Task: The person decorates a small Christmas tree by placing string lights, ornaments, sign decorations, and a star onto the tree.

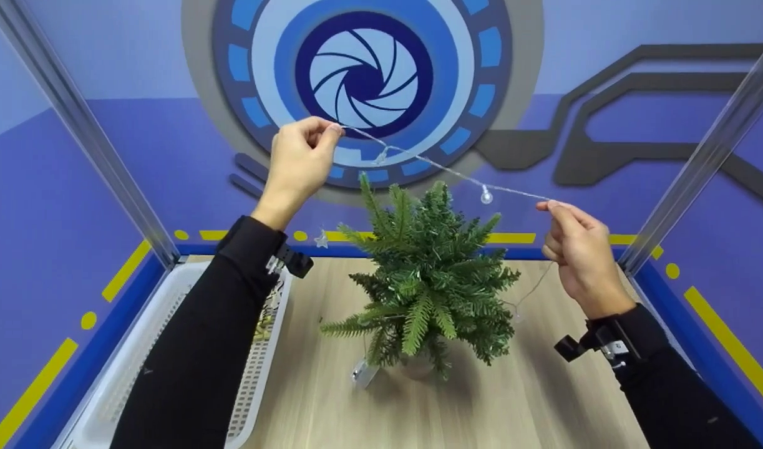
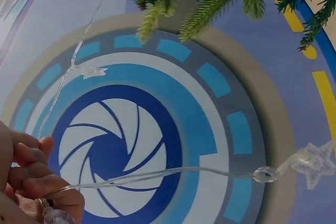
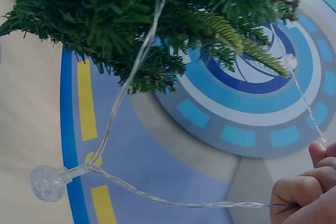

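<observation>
Fingers of left hand and right hand are pinched on a light string stretched between, near a tree's top.

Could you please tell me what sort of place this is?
Probably a small work booth: blue-and-purple wall panels bearing a round aperture design, silver metal posts at the corners, and a light wood-grain tabletop holding a green artificial-looking tree.

Head view bright, evenly lit, w/ soft shadows on table near tree. Wrist pics duller, bit hazy; blue strip bowed in R wrist view.
</observation>
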`<state>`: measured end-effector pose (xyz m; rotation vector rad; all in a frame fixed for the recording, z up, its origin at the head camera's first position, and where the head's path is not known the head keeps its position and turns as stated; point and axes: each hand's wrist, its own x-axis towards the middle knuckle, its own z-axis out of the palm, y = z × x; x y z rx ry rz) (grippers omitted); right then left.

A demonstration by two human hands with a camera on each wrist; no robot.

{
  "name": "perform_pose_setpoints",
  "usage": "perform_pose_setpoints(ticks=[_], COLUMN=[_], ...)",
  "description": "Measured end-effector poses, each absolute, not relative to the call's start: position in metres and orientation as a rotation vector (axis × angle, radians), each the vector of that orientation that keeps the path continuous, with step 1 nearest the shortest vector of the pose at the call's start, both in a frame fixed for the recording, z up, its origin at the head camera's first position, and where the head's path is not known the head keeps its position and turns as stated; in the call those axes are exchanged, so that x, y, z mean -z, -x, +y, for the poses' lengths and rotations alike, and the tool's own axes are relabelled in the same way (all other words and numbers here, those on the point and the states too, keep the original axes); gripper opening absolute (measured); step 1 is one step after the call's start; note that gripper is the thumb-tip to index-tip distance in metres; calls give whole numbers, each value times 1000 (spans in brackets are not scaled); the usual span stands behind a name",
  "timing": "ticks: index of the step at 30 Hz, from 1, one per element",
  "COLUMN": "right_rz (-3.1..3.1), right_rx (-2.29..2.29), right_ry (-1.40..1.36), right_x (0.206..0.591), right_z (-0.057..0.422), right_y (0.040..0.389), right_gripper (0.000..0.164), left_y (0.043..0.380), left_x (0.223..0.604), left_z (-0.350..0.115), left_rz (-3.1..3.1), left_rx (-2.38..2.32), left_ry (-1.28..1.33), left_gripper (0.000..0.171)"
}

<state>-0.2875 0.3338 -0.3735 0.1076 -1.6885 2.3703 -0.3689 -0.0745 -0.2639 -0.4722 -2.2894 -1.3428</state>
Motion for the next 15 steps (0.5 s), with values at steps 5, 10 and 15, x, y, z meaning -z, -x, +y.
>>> perform_pose_setpoints(ticks=[5, 10, 15], right_rz=[-1700, -1756, -1940], right_rx=[-2358, -2363, -2346], right_ry=[-66, 3, 58], right_x=[374, 381, 391], right_z=[332, 328, 326], right_y=[293, 300, 303], right_gripper=[35, 37, 39], left_y=[377, 387, 397], left_x=[274, 293, 314], left_z=[-71, -71, -77], left_rz=[-2300, -2342, -2430], left_rx=[1351, 1345, 1286], left_ry=[436, 328, 212], left_gripper=[23, 24, 26])
